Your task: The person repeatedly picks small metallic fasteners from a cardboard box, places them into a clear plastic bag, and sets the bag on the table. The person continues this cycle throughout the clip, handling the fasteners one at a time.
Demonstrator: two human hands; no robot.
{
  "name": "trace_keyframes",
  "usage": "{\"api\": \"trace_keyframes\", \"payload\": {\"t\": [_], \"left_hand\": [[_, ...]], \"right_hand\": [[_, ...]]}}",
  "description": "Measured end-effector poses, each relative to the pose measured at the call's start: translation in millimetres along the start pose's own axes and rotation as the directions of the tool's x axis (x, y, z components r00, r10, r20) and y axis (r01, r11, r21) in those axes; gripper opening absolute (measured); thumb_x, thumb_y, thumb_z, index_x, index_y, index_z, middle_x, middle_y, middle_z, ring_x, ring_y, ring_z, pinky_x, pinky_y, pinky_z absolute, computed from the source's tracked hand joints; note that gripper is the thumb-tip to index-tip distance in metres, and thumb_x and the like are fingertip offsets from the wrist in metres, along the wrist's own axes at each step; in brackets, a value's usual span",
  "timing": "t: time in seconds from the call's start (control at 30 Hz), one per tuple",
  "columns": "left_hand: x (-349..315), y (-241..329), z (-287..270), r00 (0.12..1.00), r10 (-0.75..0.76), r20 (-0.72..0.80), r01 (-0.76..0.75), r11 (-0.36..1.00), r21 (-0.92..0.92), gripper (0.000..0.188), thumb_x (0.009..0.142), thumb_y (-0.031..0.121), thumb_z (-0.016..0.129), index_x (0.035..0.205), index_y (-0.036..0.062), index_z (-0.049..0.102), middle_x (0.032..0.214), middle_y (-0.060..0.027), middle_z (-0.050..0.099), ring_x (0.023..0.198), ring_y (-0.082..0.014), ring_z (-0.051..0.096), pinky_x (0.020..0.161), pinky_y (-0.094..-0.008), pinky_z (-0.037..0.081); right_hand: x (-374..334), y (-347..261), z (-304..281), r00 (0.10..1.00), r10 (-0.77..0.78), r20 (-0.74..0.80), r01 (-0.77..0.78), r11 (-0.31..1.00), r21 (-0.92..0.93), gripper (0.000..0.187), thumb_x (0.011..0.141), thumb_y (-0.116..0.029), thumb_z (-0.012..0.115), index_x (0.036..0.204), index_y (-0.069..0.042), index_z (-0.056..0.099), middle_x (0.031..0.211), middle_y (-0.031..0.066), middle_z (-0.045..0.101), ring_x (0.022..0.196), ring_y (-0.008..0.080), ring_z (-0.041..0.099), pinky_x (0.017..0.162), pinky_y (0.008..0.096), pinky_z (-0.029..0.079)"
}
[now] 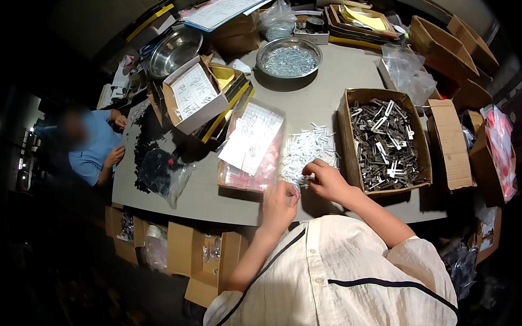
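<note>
The left hand [280, 203] is curled, thumb and fingers drawn close together; whether it grips anything cannot be told. Just right of it and slightly farther out, the right hand [325, 181] bends its fingers narrowly at the near edge of a pile of white pieces [309, 146]; its grip is unclear too. Right of that hand, a cardboard box [397, 189] holds metal clips [386, 136]. Left of the left hand lie pink packets [238, 177] under paper [252, 133]. Well beyond both hands, a steel bowl [288, 77] contains small silvery parts [287, 59].
</note>
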State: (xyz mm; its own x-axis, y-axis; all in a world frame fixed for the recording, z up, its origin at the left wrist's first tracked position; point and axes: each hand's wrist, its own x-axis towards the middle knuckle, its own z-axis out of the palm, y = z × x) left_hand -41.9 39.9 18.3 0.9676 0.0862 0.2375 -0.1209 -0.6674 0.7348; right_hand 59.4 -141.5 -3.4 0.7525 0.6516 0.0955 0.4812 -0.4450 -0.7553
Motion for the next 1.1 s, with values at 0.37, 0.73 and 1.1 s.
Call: {"api": "trace_keyframes", "payload": {"t": [0.37, 0.73, 1.1], "left_hand": [[-11.9, 0.7, -3.3, 1.000, 0.004, -0.018, -0.006, 0.997, -0.082, 0.019, 0.081, 0.003, 0.076, 0.094, 0.0063, 0.061, 0.088, -0.0084, 0.066, 0.088, -0.0307, 0.064, 0.081, -0.0424, 0.047], [-12.0, -9.2, 18.2, 1.000, -0.029, -0.003, 0.028, 0.980, -0.195, 0.018, 0.087, 0.008, 0.076, 0.096, 0.0053, 0.060, 0.090, -0.0095, 0.067, 0.087, -0.0298, 0.066, 0.080, -0.0407, 0.050], [-10.6, -11.5, 23.1, 0.992, -0.101, 0.072, 0.115, 0.966, -0.231, 0.021, 0.086, 0.007, 0.077, 0.098, 0.0035, 0.061, 0.094, -0.0118, 0.070, 0.089, -0.0291, 0.069, 0.079, -0.0395, 0.053]], "right_hand": [[-13.1, 35.6, 36.8, 0.993, -0.011, 0.121, 0.078, 0.819, -0.568, 0.019, 0.084, -0.017, 0.068, 0.095, -0.003, 0.062, 0.085, 0.0139, 0.067, 0.076, 0.0358, 0.069, 0.064, 0.0453, 0.056], [-32.9, 31.0, 17.1, 0.996, 0.089, -0.024, -0.089, 0.859, -0.504, 0.035, 0.082, -0.022, 0.077, 0.100, 0.001, 0.059, 0.088, 0.0170, 0.066, 0.080, 0.0353, 0.070, 0.070, 0.0441, 0.057], [-21.8, 33.6, 35.4, 0.997, 0.078, -0.022, -0.074, 0.774, -0.629, 0.022, 0.085, -0.020, 0.071, 0.092, -0.001, 0.062, 0.085, 0.0145, 0.066, 0.078, 0.0319, 0.070, 0.064, 0.0428, 0.057]]}}
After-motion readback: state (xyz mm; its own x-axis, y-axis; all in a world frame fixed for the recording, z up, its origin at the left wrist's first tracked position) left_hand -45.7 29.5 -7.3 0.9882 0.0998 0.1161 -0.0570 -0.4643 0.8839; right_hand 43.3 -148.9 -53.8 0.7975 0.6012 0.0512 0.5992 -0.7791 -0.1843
